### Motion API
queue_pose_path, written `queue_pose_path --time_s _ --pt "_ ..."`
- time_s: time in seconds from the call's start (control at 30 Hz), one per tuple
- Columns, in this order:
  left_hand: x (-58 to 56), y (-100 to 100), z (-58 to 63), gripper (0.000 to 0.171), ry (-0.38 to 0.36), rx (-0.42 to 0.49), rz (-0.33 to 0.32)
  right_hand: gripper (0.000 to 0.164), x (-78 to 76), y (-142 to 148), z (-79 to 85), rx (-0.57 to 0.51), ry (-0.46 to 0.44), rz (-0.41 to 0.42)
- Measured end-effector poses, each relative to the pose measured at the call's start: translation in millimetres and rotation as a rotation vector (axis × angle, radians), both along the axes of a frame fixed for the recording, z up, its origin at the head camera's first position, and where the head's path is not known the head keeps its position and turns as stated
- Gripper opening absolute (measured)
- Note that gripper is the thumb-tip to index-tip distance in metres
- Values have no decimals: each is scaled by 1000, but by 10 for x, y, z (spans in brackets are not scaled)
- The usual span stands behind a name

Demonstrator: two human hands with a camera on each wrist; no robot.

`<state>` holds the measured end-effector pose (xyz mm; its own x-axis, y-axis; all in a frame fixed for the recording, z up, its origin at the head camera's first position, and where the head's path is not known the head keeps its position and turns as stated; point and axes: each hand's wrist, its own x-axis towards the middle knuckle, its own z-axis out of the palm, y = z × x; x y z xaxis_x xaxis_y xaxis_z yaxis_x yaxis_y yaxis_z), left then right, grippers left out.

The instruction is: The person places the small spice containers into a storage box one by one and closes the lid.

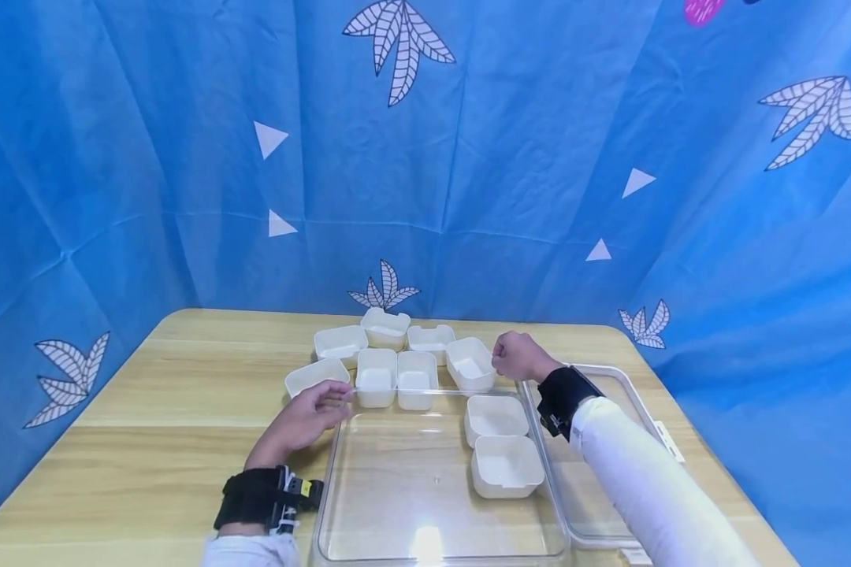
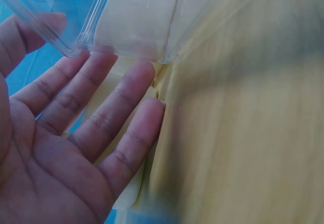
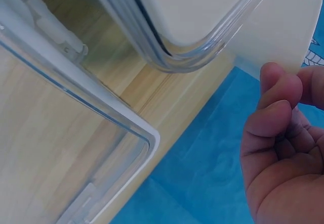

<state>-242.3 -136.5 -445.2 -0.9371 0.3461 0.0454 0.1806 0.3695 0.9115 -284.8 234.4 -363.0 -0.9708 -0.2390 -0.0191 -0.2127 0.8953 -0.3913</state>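
Observation:
A clear plastic box (image 1: 436, 472) stands on the table with two cream containers inside at its right: a front one (image 1: 507, 466) and one behind it (image 1: 496, 417). My left hand (image 1: 308, 417) is at the box's far left corner, fingers extended and fingertips against the clear wall (image 2: 126, 52). Beyond the far right corner, my right hand (image 1: 521, 357) has curled fingers. Its thumb and forefinger pinch the edge of a tilted cream container (image 1: 470, 364). In the right wrist view that container (image 3: 276, 29) is partly behind the box; the exact grip is partly hidden.
Several more cream containers, including a left one (image 1: 317, 376) and a back one (image 1: 385, 327), sit behind the box. A clear lid with a white rim (image 1: 617, 441) lies to the right, under my right arm. Blue cloth (image 1: 425, 157) hangs behind the wooden table (image 1: 149, 441).

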Motion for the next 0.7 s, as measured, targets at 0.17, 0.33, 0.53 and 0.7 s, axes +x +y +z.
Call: queue_pose_path --time_s 0.17,0.33,0.53,0.7 --pt "1 -6 5 38 7 3 -1 12 -6 8 6 4 1 9" --pt "-8 -2 5 38 14 5 -5 11 5 24 22 10 7 1" --pt "-16 -3 -11 39 13 10 -7 10 20 38 46 1 10 6" --pt "-25 -12 -22 39 13 6 -3 10 22 43 55 -24 10 16"
